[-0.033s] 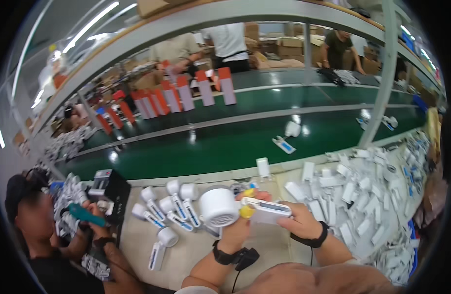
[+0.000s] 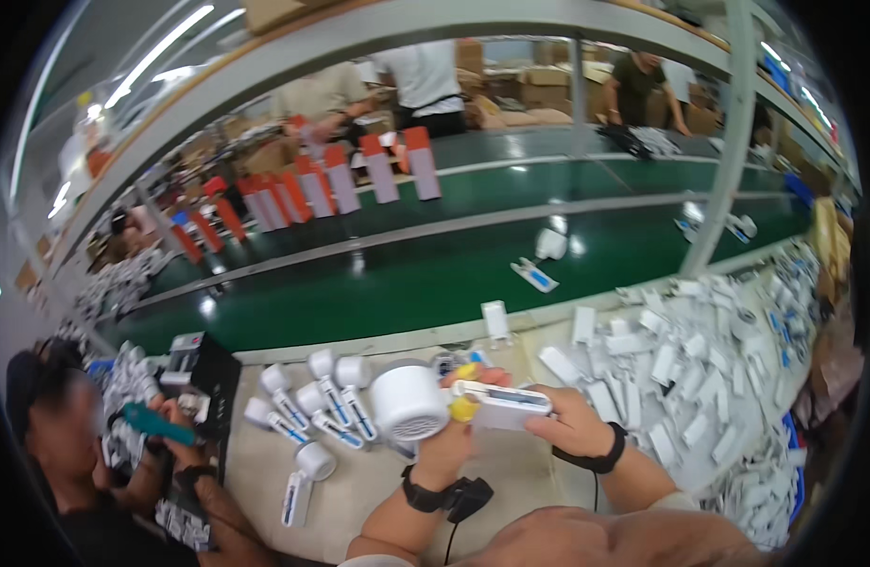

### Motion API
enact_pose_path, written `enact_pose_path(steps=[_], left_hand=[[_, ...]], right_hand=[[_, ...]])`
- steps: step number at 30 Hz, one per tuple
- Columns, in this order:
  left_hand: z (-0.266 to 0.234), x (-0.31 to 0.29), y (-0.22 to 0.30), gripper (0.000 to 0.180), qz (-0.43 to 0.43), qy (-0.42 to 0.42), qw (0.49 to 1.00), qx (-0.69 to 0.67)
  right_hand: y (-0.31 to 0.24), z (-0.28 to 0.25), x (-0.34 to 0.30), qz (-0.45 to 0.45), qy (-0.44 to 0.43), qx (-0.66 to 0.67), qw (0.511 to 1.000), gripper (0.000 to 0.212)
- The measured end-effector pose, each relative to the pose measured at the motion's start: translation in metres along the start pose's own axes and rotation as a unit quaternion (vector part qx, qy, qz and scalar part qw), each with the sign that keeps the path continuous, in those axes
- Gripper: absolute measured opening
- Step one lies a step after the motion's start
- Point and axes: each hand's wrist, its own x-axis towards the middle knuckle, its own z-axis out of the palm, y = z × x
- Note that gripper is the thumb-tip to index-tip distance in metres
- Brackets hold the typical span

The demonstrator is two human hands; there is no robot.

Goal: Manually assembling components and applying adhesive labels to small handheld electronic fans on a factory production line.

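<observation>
While curled, right hand on casing.

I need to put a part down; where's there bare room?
Bare tabletop shows between the lowest white device and your left wristband, and below the held white casing, toward your right wristband. Crowded: white casings at right, clustered white devices upper left.
</observation>
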Motion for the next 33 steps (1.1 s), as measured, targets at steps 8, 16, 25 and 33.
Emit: enact_pose_path(steps=[8, 16, 25, 33], left_hand=[[0.013, 0.01, 0.009, 0.043, -0.015, 0.078, 0.996, 0.035], [0.016, 0.007, 0.002, 0.041, 0.019, 0.092, 0.995, 0.04], [0.015, 0.003, 0.006, 0.044, -0.007, 0.076, 0.996, 0.037], [0.018, 0.007, 0.001, 0.037, 0.0, 0.096, 0.993, 0.063]], right_hand=[[0.014, 0.002, 0.009, -0.034, 0.009, 0.005, 0.999, 0.039], [0.01, 0.0, 0.005, -0.029, 0.009, 0.005, 1.0, 0.04], [0.012, 0.004, 0.003, -0.063, 0.052, 0.056, 0.995, 0.039], [0.005, -0.002, 0.002, -0.02, 0.043, 0.056, 0.997, 0.043]])
